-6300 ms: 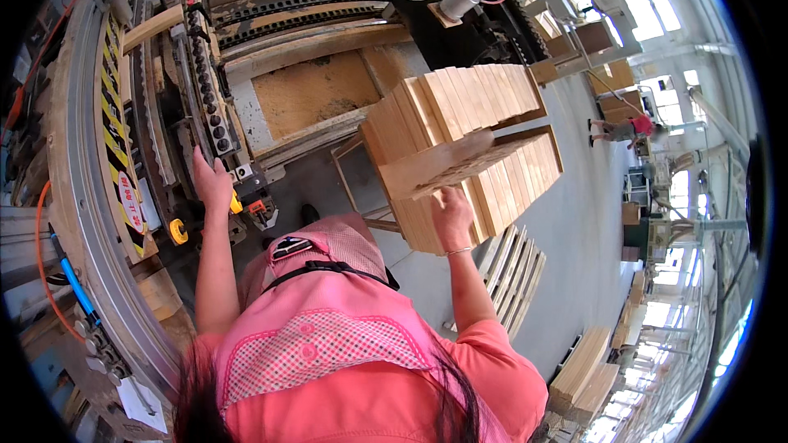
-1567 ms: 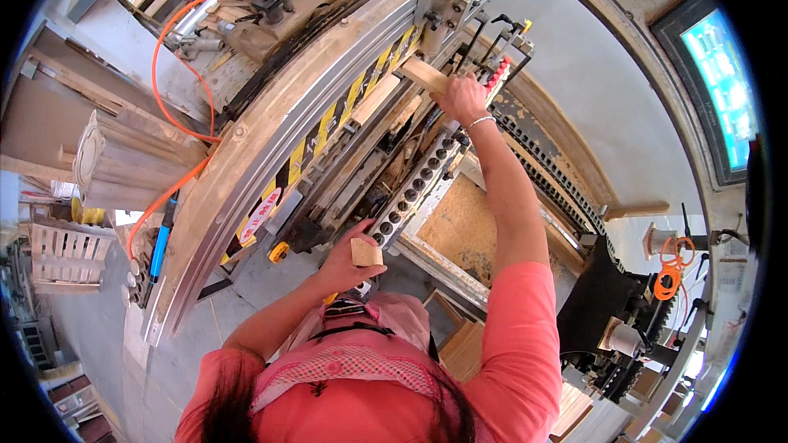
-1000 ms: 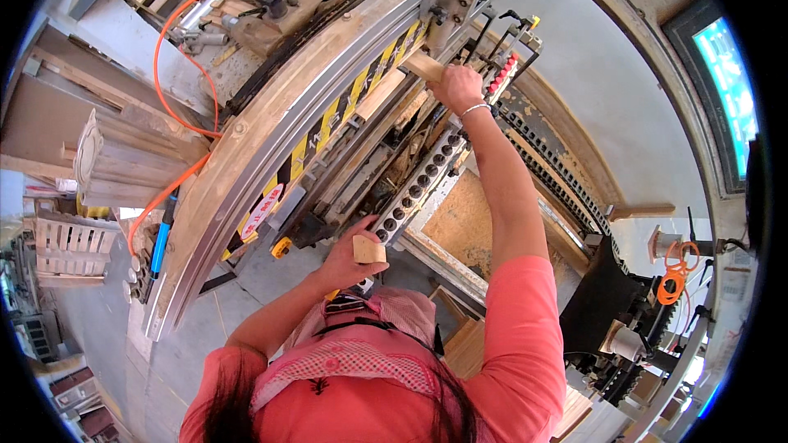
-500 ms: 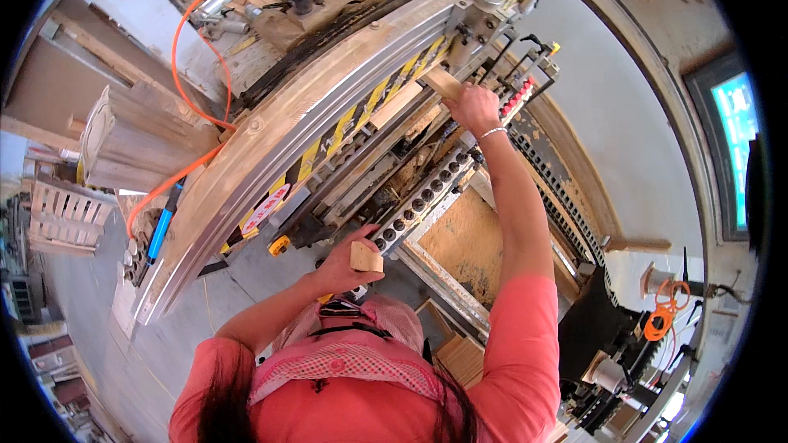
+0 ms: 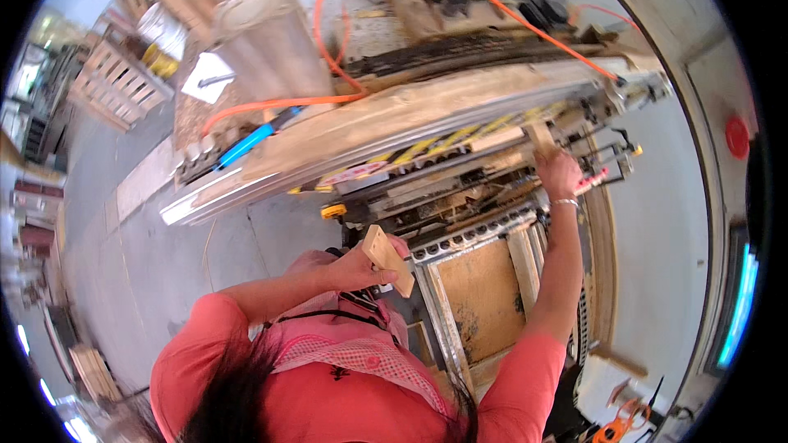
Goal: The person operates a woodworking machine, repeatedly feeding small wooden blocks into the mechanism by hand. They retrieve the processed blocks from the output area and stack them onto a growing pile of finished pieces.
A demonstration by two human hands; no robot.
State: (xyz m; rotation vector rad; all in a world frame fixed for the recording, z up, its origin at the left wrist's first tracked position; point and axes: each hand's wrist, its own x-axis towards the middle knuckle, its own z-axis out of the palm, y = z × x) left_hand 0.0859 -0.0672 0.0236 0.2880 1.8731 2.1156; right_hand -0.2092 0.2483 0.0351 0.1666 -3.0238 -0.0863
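My left hand point(image 5: 359, 269) is closed round a short flat wooden block point(image 5: 389, 261), held in front of my body with its broad face showing. Stretched out to the far right, my right hand point(image 5: 558, 174) grips the near end of another wooden piece point(image 5: 539, 138). That piece reaches in under the machine's long beam point(image 5: 460, 102), beside the yellow-and-black striped strip. Whether its far end touches the machine, I cannot tell. A further pale wooden strip point(image 5: 497, 141) lies along the beam, left of my right hand. Below runs a rail with a row of dark round holes point(image 5: 480, 234).
An orange hose point(image 5: 328, 41) loops over the beam, with a blue air gun point(image 5: 245, 148) at its left. A dusty wooden panel point(image 5: 480, 295) lies within the machine frame. At right are a red button point(image 5: 737, 138) and a screen point(image 5: 739, 303). A slatted crate point(image 5: 119, 82) stands far left.
My view has swung left, so the machine appears further right. The left hand's block has turned from end-on to its broad face. My right hand still holds its piece at the beam.
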